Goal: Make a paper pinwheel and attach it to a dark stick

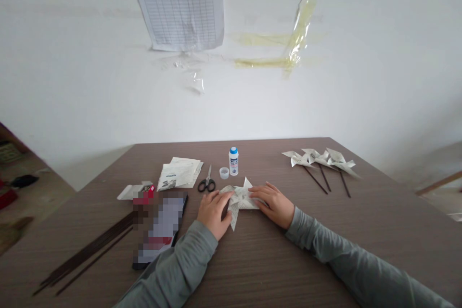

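A folded paper pinwheel [239, 198], made of printed paper, lies flat on the brown table [252, 260] in front of me. My left hand [213, 211] presses on its left side, fingers over the paper. My right hand [273, 203] rests on its right side, fingers flat and pointing left. Both hands hold the paper down against the table. Just behind the pinwheel stand a small white glue bottle with a blue top [233, 161] and its loose cap [224, 173].
Black-handled scissors [207, 182] and a stack of printed sheets [180, 173] lie at the back left. A phone [160, 228], a small box [139, 191] and several dark sticks [90, 252] lie at left. Three finished pinwheels on sticks [323, 161] lie at the back right.
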